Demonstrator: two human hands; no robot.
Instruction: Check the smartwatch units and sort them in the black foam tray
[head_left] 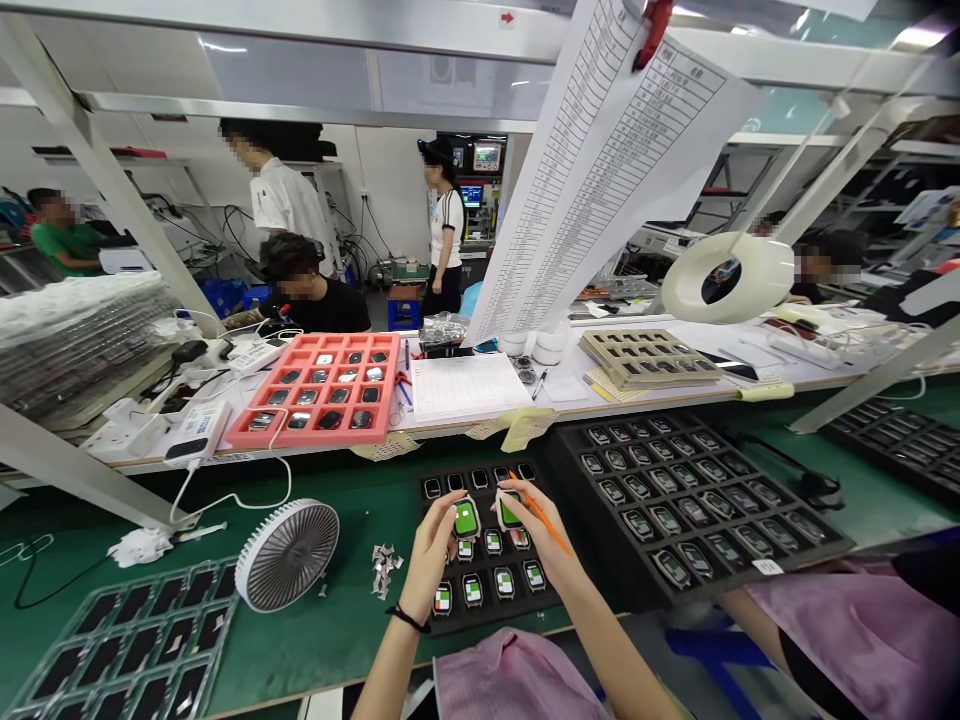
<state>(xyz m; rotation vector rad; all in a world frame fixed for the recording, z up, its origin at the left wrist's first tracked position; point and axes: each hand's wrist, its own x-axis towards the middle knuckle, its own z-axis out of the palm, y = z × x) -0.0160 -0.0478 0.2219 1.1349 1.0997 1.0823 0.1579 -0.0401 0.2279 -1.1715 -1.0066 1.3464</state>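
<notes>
My left hand [431,555] pinches a small watch-like device with a lit green screen [466,519] above a black tray [450,625]. My right hand [536,530] grips a second green-screened device [510,514] and also holds a thin orange stick [544,520] that slants down to the right. Both hands hover over the tray's middle rows. Several more devices with lit green screens [487,582] sit in the tray's near pockets. Dark-screened ones [456,483] fill its far row.
A big black tray of dark devices [675,500] lies right of my hands, a small white fan [286,553] and scraps of film [385,568] to the left. An empty black tray [120,650] sits near left. A red tray [322,390] and papers are on the shelf; other people work beyond.
</notes>
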